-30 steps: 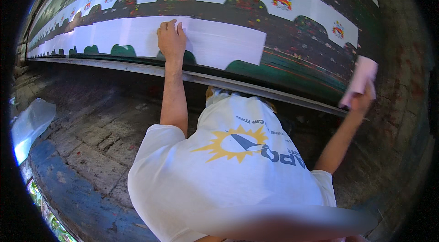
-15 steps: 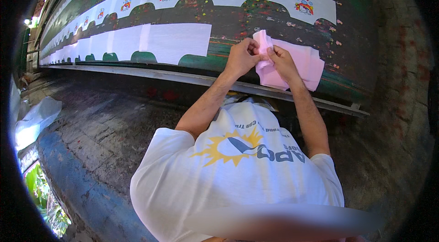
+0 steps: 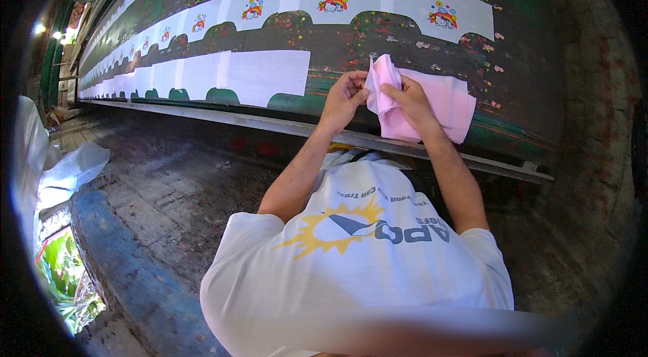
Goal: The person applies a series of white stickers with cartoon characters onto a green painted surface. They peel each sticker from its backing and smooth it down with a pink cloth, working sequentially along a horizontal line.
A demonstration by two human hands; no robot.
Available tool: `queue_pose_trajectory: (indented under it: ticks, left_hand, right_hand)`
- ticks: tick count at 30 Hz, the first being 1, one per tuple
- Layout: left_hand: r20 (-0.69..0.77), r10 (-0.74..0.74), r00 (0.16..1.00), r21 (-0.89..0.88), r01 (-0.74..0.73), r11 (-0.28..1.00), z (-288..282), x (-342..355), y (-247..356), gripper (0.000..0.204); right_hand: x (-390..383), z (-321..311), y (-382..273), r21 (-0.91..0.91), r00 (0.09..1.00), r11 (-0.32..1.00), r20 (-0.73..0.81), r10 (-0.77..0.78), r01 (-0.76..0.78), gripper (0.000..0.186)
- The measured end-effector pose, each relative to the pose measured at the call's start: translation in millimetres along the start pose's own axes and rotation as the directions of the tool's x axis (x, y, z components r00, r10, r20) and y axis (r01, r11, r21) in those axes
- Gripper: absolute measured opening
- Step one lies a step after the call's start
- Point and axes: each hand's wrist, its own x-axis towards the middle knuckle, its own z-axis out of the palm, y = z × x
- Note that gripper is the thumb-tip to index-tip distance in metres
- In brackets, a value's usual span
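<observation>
pinching pink cloth (image 3: 445, 99), hands (image 3: 342, 104) (image 3: 416, 106) close together

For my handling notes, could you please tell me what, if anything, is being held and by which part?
Pink folded fabric: the left hand pinches its left edge; the right hand grips its bunched left part.

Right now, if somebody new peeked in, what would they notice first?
Probably the pink cloth on the dark table, right of the middle, with the right hand holding it and the left hand at its left edge. Next, the rainbow pictures along the row of white pieces farther back. Then the yellow sun on the white shirt, below the hands.
</observation>
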Motion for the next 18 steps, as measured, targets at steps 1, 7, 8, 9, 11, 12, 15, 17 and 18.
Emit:
queue_pose_trajectory:
  ticks: [1, 7, 8, 9, 11, 12, 15, 17, 18]
  left_hand:
    - [-0.009, -0.014, 1.000, -0.013, 0.014, 1.000, -1.4, 0.0, 0.0, 0.040]
    - [-0.007, 0.044, 0.999, 0.295, -0.040, 0.955, -0.8, 20.7, -2.5, 0.033]
    - [0.004, 0.008, 1.000, 0.330, -0.008, 0.944, -3.1, 24.6, -2.7, 0.029]
    - [0.013, -0.033, 0.999, 0.368, 0.026, 0.930, -7.6, 27.0, -3.0, 0.026]
    - [-0.030, -0.011, 0.999, 0.368, 0.021, 0.930, -15.3, 31.3, -5.2, 0.022]
    - [-0.084, 0.047, 0.995, 0.331, -0.016, 0.944, -18.3, 33.0, -7.1, 0.021]
    - [-0.177, 0.108, 0.978, 0.364, -0.037, 0.931, -24.4, 32.3, -14.5, 0.020]
    - [-0.232, 0.140, 0.963, 0.371, -0.046, 0.928, -25.9, 30.0, -18.7, 0.019]
    - [-0.267, 0.165, 0.949, 0.342, -0.067, 0.937, -26.2, 29.2, -19.9, 0.019]
  right_hand:
    - [-0.6, -0.5, 0.3, 0.018, 1.000, 1.000, 0.023, 0.002, -0.003, 0.037]
    - [-0.8, -3.3, 6.6, -0.166, 0.995, 0.985, 0.101, -0.025, 0.041, 0.038]
    - [-0.2, -4.2, 8.6, -0.157, 0.996, 0.987, 0.086, -0.029, 0.042, 0.036]
    - [-0.2, -5.1, 11.0, -0.151, 0.998, 0.988, 0.062, -0.018, 0.027, 0.035]
    - [0.9, -8.1, 15.0, -0.052, 1.000, 0.999, 0.011, 0.003, -0.003, 0.033]
    - [0.6, -10.7, 16.2, 0.042, 1.000, 0.999, -0.014, 0.018, -0.018, 0.032]
    - [-3.5, -16.8, 19.1, 0.175, 0.995, 0.984, -0.103, -0.006, 0.024, 0.030]
    - [-7.1, -19.5, 18.7, 0.186, 0.988, 0.981, -0.152, -0.031, 0.060, 0.029]
    - [-9.9, -22.2, 16.7, 0.177, 0.985, 0.982, -0.169, -0.037, 0.067, 0.029]
